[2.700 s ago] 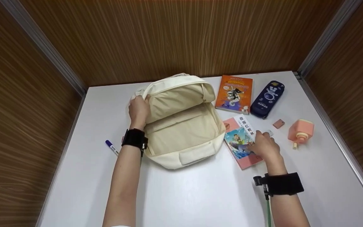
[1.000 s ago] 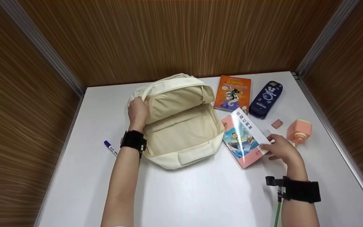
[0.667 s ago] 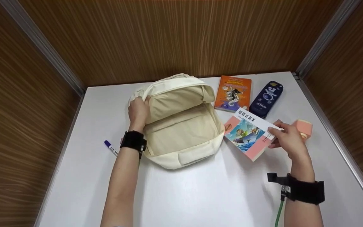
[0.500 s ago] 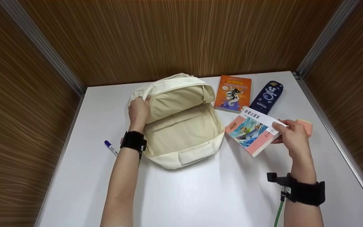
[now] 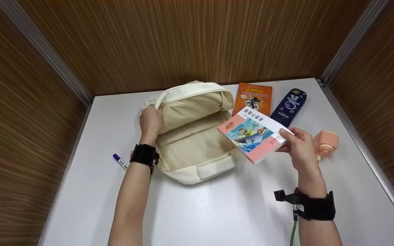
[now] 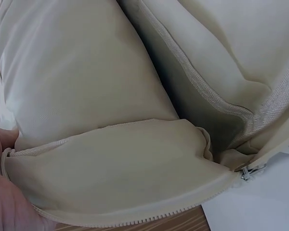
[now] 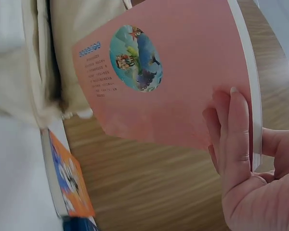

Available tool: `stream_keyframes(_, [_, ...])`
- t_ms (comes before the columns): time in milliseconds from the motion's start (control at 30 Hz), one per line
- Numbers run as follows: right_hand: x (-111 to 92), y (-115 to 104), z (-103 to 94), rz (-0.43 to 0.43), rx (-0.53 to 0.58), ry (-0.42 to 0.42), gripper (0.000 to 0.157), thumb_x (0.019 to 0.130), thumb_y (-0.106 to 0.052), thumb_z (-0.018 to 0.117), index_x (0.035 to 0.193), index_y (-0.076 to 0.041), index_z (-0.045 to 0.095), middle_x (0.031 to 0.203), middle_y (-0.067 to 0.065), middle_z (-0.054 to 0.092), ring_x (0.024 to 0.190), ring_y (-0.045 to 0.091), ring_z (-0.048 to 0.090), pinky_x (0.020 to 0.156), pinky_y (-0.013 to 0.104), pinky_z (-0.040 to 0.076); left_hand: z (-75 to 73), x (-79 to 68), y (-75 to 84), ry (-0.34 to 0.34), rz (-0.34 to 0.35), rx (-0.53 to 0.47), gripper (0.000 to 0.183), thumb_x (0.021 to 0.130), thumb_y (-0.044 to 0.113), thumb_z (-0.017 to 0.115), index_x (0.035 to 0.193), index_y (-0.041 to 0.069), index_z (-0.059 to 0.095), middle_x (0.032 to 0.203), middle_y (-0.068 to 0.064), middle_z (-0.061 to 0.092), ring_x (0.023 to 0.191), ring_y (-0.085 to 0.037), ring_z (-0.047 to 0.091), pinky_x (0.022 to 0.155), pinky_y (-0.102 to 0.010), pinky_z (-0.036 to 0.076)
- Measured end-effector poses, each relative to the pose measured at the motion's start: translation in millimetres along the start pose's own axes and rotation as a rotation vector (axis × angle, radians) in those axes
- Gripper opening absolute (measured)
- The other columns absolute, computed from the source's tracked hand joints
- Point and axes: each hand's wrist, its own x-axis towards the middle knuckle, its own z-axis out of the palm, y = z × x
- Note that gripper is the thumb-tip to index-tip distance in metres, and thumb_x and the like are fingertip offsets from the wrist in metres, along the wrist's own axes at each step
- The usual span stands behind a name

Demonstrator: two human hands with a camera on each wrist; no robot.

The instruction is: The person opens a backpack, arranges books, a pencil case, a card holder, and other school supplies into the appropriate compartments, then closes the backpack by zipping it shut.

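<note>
A cream backpack [image 5: 197, 147] lies unzipped on the white table, its flap raised. My left hand [image 5: 150, 121] grips the flap's left edge; in the left wrist view, thumb and finger pinch the fabric beside the zipper [image 6: 149, 219]. My right hand [image 5: 301, 147] holds a pink-and-white paperback book [image 5: 251, 135] by its right edge, thumb on the front cover, fingers spread under the back cover. The book is off the table, its left corner over the backpack's right rim. In the right wrist view the pink back cover [image 7: 183, 72] shows.
An orange book [image 5: 255, 95] and a navy pencil case [image 5: 290, 106] lie behind the right hand. A pink square bottle-like object [image 5: 327, 140] stands to the right. A blue-capped marker [image 5: 120, 160] lies left of the backpack. Wooden panels [image 5: 197, 41] enclose the table.
My right hand has taken hold of the pink book, lifted it off the table, and moved it left to the backpack's opening. My left hand stays on the flap.
</note>
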Motion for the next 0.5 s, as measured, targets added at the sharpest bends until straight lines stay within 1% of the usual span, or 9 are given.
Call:
stream_keyframes(133, [4, 11, 19.2, 0.037, 0.039, -0.027, 0.029, 0.102, -0.015, 0.054, 0.114, 0.012, 0.049, 0.083, 0.005, 0.074, 0.072, 0.016, 0.072, 0.061, 0.028, 0.056, -1.1, -1.1, 4.5, 0.030, 0.012, -0.020, 0.040, 0.101, 0.035, 0.055, 0.093, -0.002, 0.066, 0.090, -0.024, 0.067, 0.083, -0.043, 0.064, 0.071, -0.054, 0.047])
stream_keyframes(300, [10, 27, 41.3, 0.117, 0.111, -0.055, 0.026, 0.103, -0.012, 0.050, 0.116, 0.011, 0.046, 0.083, 0.006, 0.073, 0.073, 0.017, 0.072, 0.064, 0.029, 0.057, -3.1, -3.7, 11.5, 0.045, 0.041, -0.059, 0.041, 0.101, 0.036, 0.055, 0.086, -0.001, 0.064, 0.084, -0.022, 0.066, 0.079, -0.040, 0.064, 0.069, -0.052, 0.047])
stream_keyframes(400, [16, 40, 55.2, 0.154, 0.178, -0.067, 0.022, 0.103, -0.009, 0.048, 0.113, 0.011, 0.046, 0.080, 0.008, 0.072, 0.070, 0.017, 0.071, 0.063, 0.029, 0.057, -4.4, -6.0, 14.6, 0.042, 0.063, -0.101, 0.042, 0.101, 0.036, 0.055, 0.083, -0.001, 0.063, 0.083, -0.021, 0.066, 0.078, -0.038, 0.064, 0.069, -0.050, 0.047])
stream_keyframes(500, [24, 57, 68.9, 0.198, 0.236, -0.088, 0.021, 0.103, -0.008, 0.049, 0.113, 0.010, 0.046, 0.079, 0.009, 0.071, 0.069, 0.017, 0.070, 0.061, 0.027, 0.056, -4.8, -7.5, 16.3, 0.040, 0.075, -0.161, 0.040, 0.101, 0.033, 0.056, 0.085, -0.002, 0.066, 0.087, -0.022, 0.068, 0.083, -0.038, 0.065, 0.072, -0.049, 0.048])
